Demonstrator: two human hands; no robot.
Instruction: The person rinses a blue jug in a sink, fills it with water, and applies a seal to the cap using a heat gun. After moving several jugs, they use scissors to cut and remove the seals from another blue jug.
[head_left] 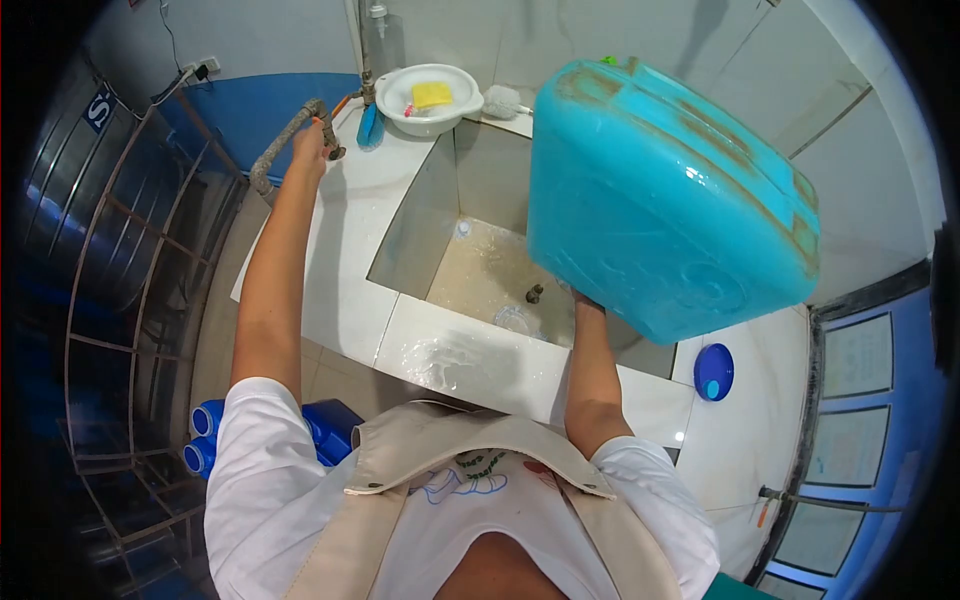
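Note:
A large turquoise plastic container (670, 200) with brown stains along its upper edge is tilted over the right part of the tiled sink (410, 235). Under its lower left edge is my right hand (588, 303), mostly hidden by the container and closed on it. My left hand (312, 145) reaches to the curved pipe and tap (290, 135) at the sink's left, with its fingers wrapped round the fitting. In the sink's bottom lie a small dark object (534, 294) and a clear round piece (512, 318).
A white basin (398, 85) with a yellow sponge (432, 95), a blue brush (370, 128) and a white brush (503, 102) sit behind the sink. A blue lid (714, 372) lies right. Blue jugs (330, 430) stand below left, near a metal rack (140, 220).

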